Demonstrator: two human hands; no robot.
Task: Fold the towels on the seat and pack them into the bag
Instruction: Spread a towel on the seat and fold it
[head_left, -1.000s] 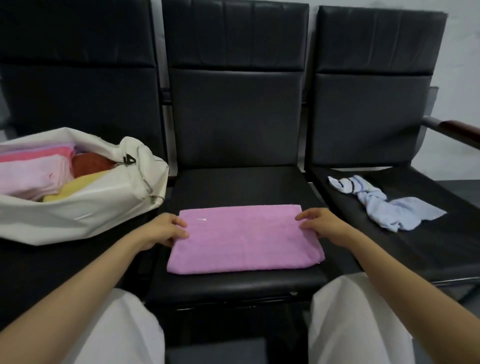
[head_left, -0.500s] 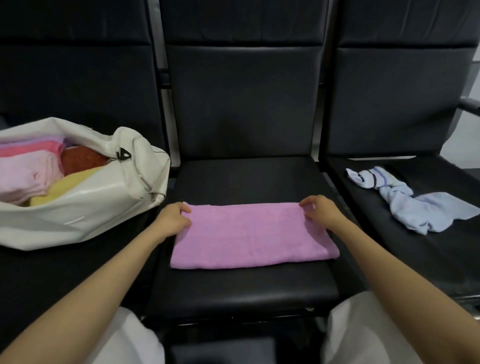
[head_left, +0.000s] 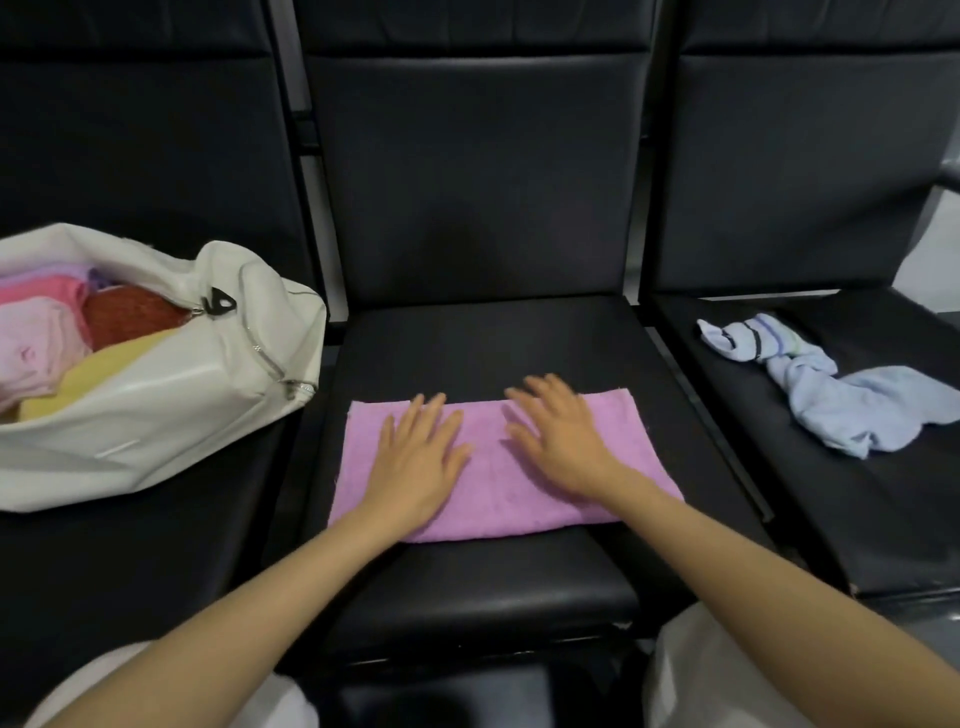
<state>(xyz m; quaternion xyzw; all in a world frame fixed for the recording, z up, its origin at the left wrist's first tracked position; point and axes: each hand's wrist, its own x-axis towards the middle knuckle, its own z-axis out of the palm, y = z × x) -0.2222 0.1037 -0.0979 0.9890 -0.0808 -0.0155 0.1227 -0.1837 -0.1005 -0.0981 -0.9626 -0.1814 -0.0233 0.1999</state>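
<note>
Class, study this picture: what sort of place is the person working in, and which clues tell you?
Probably a waiting room or lobby: a row of identical black padded seats stands side by side, each with a tall backrest, and an armrest ends the row.

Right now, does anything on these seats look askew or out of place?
Only the light blue towel: it lies crumpled and twisted on the right seat, unfolded. The purple towel lies flat on the middle seat under the left hand and right hand, both flat. Nothing looks spilled or damaged.
</note>
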